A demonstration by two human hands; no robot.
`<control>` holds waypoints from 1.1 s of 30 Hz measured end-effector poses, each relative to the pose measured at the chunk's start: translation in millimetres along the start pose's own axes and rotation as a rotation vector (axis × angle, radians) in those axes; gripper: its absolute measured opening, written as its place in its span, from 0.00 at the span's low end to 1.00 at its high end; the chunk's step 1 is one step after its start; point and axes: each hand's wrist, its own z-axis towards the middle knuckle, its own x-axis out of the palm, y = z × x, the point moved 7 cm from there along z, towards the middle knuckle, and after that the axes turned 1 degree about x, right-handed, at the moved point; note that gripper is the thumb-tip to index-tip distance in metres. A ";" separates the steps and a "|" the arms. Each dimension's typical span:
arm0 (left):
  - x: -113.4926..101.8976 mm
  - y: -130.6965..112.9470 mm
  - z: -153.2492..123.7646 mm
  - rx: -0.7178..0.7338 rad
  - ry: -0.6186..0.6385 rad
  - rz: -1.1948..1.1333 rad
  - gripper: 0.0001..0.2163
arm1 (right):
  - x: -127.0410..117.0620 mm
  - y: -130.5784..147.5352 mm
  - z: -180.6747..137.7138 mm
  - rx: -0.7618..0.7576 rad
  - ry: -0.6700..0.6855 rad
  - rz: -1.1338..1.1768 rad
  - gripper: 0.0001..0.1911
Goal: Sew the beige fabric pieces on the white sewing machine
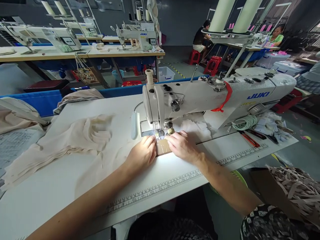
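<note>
A white JUKI sewing machine (190,100) stands before me, its lit needle area and presser foot (160,134) between my hands. My left hand (142,151) is closed, fingertips pinched together just left of the foot, on a thin beige fabric (100,166) trailing to the left. My right hand (183,146) is curled in from the right, fingertips pressed together beside the foot; what they hold is hidden. Between the hands shows a tan plate (163,146). More beige cloth (196,129) lies behind my right hand, under the machine arm.
Stacked beige fabric pieces (75,136) lie on the left of the white table (175,173). Red-handled snips (250,139), a coil of pale green cord (245,122) and scraps sit at right. Fabric strips (297,190) fill a box below. Other machines and two seated people are behind.
</note>
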 end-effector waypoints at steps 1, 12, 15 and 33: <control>0.5 0.6 -0.2 -0.009 0.005 -0.016 0.17 | -0.1 -0.1 -0.4 0.003 -0.017 0.006 0.14; 0.0 -1.2 1.0 0.048 0.001 0.027 0.16 | -8.2 -37.0 23.5 0.290 -0.060 0.263 0.10; -1.6 -1.2 1.7 0.034 -0.018 -0.004 0.16 | -5.6 -40.4 29.1 0.286 -0.032 0.320 0.12; -2.0 5.0 7.0 -0.013 -0.037 0.060 0.14 | -7.3 -36.3 21.2 0.339 -0.143 0.210 0.12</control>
